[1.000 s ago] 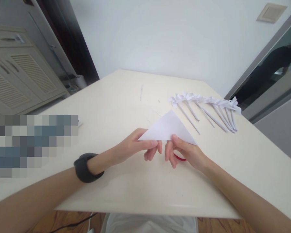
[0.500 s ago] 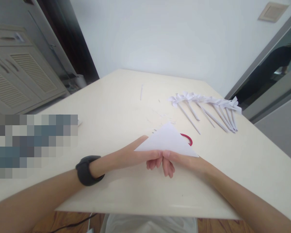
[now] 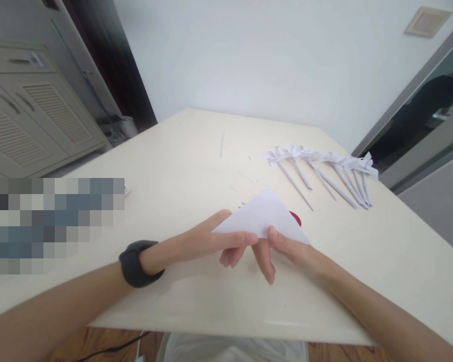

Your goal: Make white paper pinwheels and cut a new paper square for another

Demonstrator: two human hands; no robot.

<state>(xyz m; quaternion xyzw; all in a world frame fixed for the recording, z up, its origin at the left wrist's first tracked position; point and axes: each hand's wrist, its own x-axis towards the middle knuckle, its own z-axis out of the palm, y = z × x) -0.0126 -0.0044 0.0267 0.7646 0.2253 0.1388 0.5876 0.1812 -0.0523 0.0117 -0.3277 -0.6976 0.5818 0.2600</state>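
A white sheet of paper (image 3: pixel 262 213), folded into a triangle, is held above the table with its tip pointing away from me. My left hand (image 3: pixel 219 239) pinches its near edge, thumb on top and fingers underneath. On the other side, my right hand (image 3: pixel 287 246) grips the same edge, the thumb lying on the paper and some fingers hanging below. A small gap separates the two thumbs. Behind the paper's right side a curved red handle (image 3: pixel 295 218) shows; the rest of that object is hidden.
Several white paper flowers with rolled stems (image 3: pixel 324 163) lie at the right of the white table (image 3: pixel 166 176). A thin paper roll (image 3: pixel 222 145) and paper scraps (image 3: pixel 252 179) are farther back. A person in dark clothing (image 3: pixel 419 110) is beyond the opening at right.
My thumbs have moved apart along the near edge, the right one sliding right onto the paper. The paper now covers more of the red handle.
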